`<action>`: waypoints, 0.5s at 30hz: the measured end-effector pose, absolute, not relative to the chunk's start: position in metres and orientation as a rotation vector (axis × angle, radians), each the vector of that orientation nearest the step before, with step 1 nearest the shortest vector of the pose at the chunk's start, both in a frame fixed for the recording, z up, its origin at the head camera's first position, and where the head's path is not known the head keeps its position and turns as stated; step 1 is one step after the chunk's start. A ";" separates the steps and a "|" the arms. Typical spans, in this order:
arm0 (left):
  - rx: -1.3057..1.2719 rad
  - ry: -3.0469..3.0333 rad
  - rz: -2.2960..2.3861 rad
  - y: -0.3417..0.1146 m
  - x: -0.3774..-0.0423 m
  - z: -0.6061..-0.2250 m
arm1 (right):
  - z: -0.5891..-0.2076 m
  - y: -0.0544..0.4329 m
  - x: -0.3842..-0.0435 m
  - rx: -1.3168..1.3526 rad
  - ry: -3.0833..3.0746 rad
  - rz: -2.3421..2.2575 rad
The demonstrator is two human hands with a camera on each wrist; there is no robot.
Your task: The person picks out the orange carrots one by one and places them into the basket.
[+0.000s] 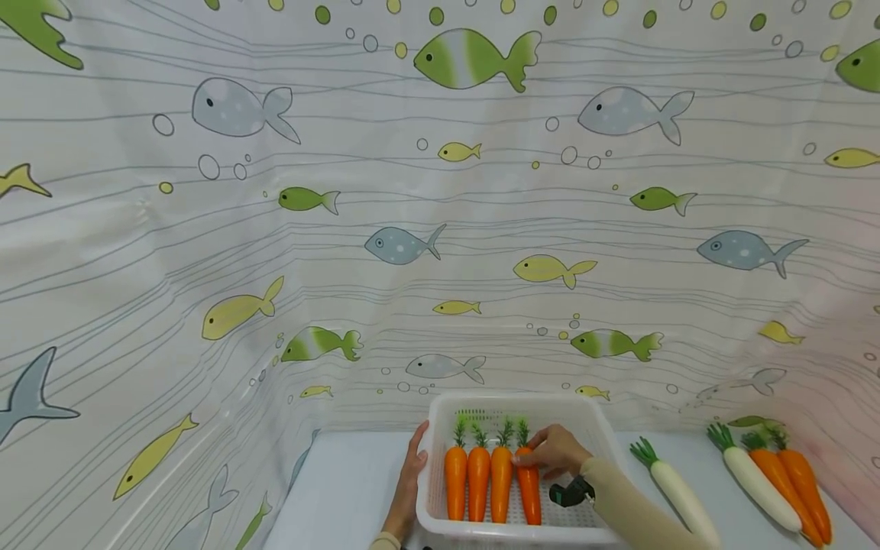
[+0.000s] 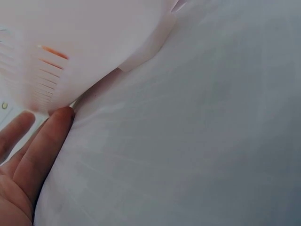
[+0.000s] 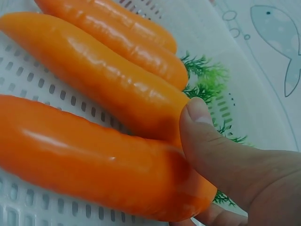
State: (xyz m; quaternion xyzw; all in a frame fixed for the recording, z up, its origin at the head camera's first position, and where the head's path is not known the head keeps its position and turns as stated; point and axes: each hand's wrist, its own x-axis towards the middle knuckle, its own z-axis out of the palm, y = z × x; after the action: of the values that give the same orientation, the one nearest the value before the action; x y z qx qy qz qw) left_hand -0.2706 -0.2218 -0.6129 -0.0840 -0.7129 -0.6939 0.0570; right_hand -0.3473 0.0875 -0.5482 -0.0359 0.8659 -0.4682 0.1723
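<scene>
A white perforated plastic basket (image 1: 440, 527) holds several orange toy-like carrots with green tops, lying side by side. My right hand (image 1: 558, 451) grips the upper end of the rightmost carrot (image 1: 528, 489), thumb on one side and fingers under the other. In the right wrist view, that carrot (image 3: 99, 157) lies low over the basket's slotted floor, and my thumb also overlaps the neighbouring carrot (image 3: 108, 80). Along the basket's left outer wall rests my left hand (image 1: 411, 470); the left wrist view has its fingers (image 2: 44, 150) fairly straight, tips at the wall near the bottom.
Right of the basket a white radish (image 1: 681, 496) lies on the pale table (image 1: 344, 473). Farther right are another white radish (image 1: 759, 485) and two carrots, one of them an orange carrot (image 1: 804, 489). A fish-patterned sheet (image 1: 481, 229) hangs behind and at the sides.
</scene>
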 end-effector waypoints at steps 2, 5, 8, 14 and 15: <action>-0.245 -2.159 -2.102 -0.221 -0.271 -0.613 | -0.547 0.088 -0.347 -0.103 2.479 -1.313; -0.242 -2.155 -2.099 -0.221 -0.271 -0.614 | -0.547 0.088 -0.348 -0.111 2.512 -1.281; -0.235 -2.155 -2.097 -0.221 -0.272 -0.615 | -0.547 0.088 -0.349 -0.138 2.554 -1.247; -0.221 -2.161 -2.098 -0.221 -0.272 -0.615 | -0.553 0.085 -0.353 -0.184 2.691 -1.204; -0.222 -2.160 -2.098 -0.221 -0.271 -0.615 | -0.554 0.084 -0.353 -0.194 2.718 -1.190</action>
State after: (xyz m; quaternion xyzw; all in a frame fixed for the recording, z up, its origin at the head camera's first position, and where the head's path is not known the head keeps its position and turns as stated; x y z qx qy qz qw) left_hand -0.2712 -0.2212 -0.6153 -0.0733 -0.7140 -0.6936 0.0610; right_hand -0.3527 0.0845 -0.5537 -0.0650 0.9108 -0.3989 0.0837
